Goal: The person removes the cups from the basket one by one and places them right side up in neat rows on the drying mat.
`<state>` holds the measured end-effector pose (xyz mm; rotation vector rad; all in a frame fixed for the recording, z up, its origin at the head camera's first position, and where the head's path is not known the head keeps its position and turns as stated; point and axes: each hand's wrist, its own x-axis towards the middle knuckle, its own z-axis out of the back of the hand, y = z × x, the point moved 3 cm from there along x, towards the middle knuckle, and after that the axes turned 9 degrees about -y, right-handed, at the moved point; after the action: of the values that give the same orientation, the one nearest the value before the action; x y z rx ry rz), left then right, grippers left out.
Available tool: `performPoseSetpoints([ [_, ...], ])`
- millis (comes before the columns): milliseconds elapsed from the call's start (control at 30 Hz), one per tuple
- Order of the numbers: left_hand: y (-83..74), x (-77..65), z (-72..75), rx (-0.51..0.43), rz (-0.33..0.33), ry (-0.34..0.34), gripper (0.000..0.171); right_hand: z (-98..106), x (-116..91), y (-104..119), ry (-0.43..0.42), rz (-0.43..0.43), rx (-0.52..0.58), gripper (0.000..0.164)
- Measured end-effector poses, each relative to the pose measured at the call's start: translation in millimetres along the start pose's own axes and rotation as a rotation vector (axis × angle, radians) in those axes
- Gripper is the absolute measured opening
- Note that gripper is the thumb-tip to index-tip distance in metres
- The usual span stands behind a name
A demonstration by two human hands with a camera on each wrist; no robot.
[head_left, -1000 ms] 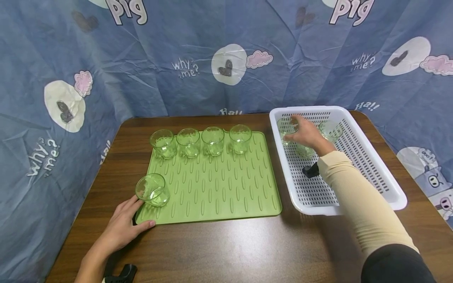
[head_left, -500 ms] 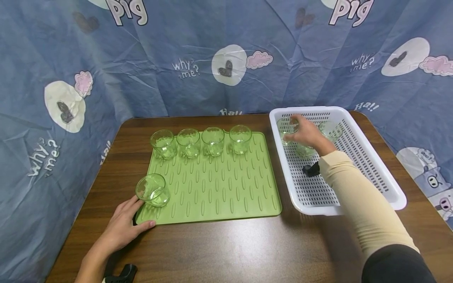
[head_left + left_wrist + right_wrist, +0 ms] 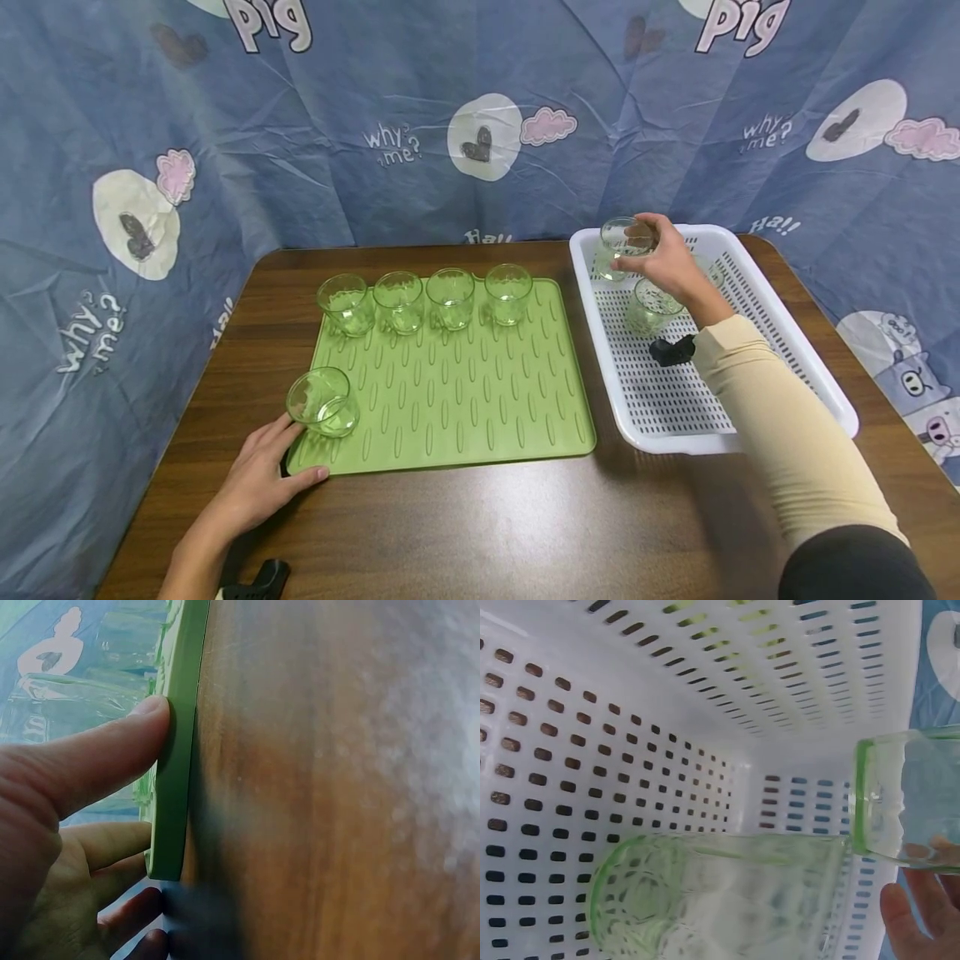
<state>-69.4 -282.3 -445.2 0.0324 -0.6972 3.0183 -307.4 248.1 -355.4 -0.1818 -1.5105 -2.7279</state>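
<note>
My right hand (image 3: 671, 262) grips a clear glass tumbler (image 3: 617, 240) by its sides, above the back left corner of the white slotted basket (image 3: 622, 408). In the right wrist view this tumbler (image 3: 885, 799) is raised off the basket floor. A second tumbler (image 3: 654, 307) stands in the basket below my wrist, and another (image 3: 711, 271) is partly hidden behind the hand. My left hand (image 3: 258, 475) rests at the near left corner of the green mat (image 3: 465, 408), its thumb on the edge. Its fingers lie close beside a lone tumbler (image 3: 326, 404).
Several tumblers (image 3: 452, 300) line the mat's back edge. A black wrist-worn device (image 3: 671, 351) shows under my right wrist, another (image 3: 262, 579) by the left. Around the wooden table (image 3: 487, 533) hangs a blue printed cloth (image 3: 420, 75).
My right hand has lifted the tumbler up from the basket floor, moving up and slightly right. The second tumbler in the basket is now better exposed. My left hand has stayed put.
</note>
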Motion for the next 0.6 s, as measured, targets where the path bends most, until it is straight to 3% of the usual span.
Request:
performPoseSetpoints([
  [600,2.4,0.3,-0.9,0.002,0.001,0.005,0.084,13,-8,22,-0.067,0.068,-0.019,0.091],
])
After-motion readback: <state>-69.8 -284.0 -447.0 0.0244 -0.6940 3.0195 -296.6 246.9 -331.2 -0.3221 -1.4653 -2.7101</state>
